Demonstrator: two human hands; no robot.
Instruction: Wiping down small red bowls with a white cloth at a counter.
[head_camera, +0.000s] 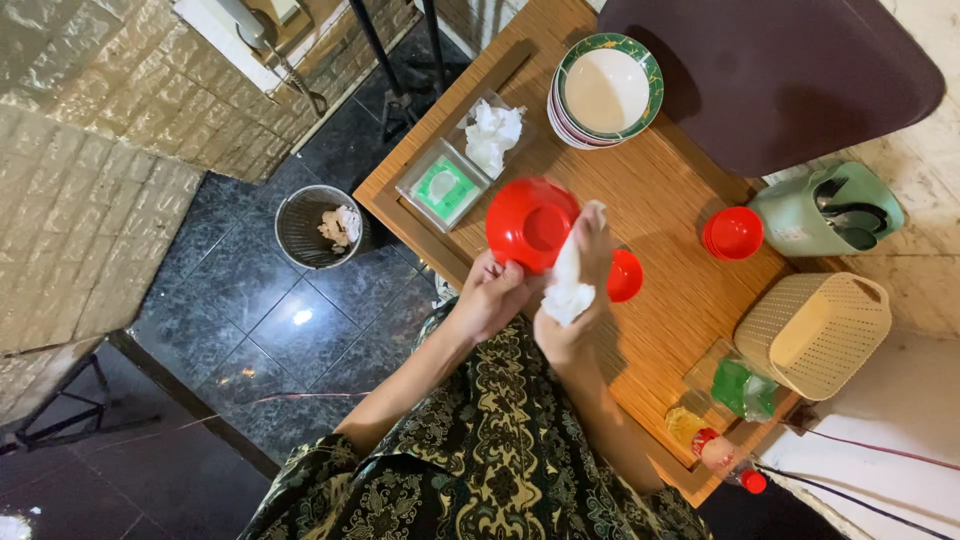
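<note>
A: Two hands up over brown wooden table (670, 200), mid-wipe by the look of it. Largest first?
B: Yes. After table, dark maroon flat seat-like surface (770, 70) at far corner. Then cream plastic lattice basket (815, 335) off right edge, black wire waste bin (318, 228) down on floor at left, paper scraps inside.
A: Dishes?
B: Stack of white bowls with green patterned rims (606, 90) at far side. Green plastic cutlery holder (825, 210) just beside stack of small red bowls (733, 233).
A: Thing in hand?
B: Round red plastic bowl (528, 222), held above table, tilted toward camera. Left hand (490, 295) clamped on near rim. Right hand (560, 340) closed around crumpled white tissue (567, 295), pressed at bowl's right edge.
A: Step?
B: Likely wiping bowl dry. Calls for steady rim hold, tissue worked round inside. Single small red bowl (625, 275) on table right behind tissue.
A: Packages?
B: Clear square box with green-and-white pack (442, 185) near left edge, touching clear box of loose white tissue (492, 135). Near right corner: green packet in clear tub (745, 388), yellow packet (685, 425), bottle with red cap (730, 460) lying down. Print too small to tell.
</note>
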